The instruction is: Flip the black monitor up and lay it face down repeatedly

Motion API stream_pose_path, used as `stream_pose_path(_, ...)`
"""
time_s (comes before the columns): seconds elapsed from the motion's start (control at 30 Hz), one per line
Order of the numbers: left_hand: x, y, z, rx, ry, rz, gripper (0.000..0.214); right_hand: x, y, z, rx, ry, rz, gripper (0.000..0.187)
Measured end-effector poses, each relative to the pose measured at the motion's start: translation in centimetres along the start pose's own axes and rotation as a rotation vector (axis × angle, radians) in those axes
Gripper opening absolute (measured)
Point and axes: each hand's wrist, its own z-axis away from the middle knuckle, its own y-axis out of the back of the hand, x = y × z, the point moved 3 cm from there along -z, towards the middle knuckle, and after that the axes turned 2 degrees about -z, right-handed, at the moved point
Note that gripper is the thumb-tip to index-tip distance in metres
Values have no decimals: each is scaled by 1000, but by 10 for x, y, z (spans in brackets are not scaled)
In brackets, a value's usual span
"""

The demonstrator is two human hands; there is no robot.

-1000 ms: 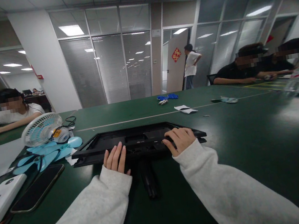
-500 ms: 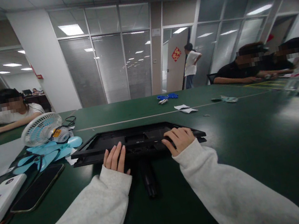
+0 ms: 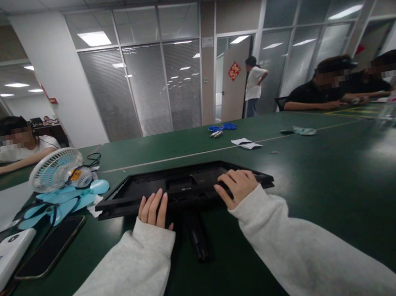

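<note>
Head view: I have the black, wide, rectangular plastic frame with a small LG mark lying flat on the dark green tabletop, directly ahead of both hands and reaching out past each to the side. Its short black cylindrical stem points back toward me, between the two grey-sleeved forearms.

My left hand touches the frame's near edge left of the mark, its fingers nearly straight, side by side and narrowly parted; the thumb is mostly hidden. My right hand is on the same edge right of the mark, fingers bent over the rim and thumb set apart from them. The edge is so dark here that I cannot tell whether either hand truly grips it or only rests there.

Beyond the frame's left end I see light-blue plastic fan blades and, behind them, a white round fan grille. Nearer me on that side, a black flat smartphone lies just beside a white rounded slab marked 10.
</note>
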Motion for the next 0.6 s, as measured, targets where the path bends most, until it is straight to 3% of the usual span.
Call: stream_pose_path(0.6,1,2,-4,34,-36,-16,59,-4,1,2,-24,-17,25,33)
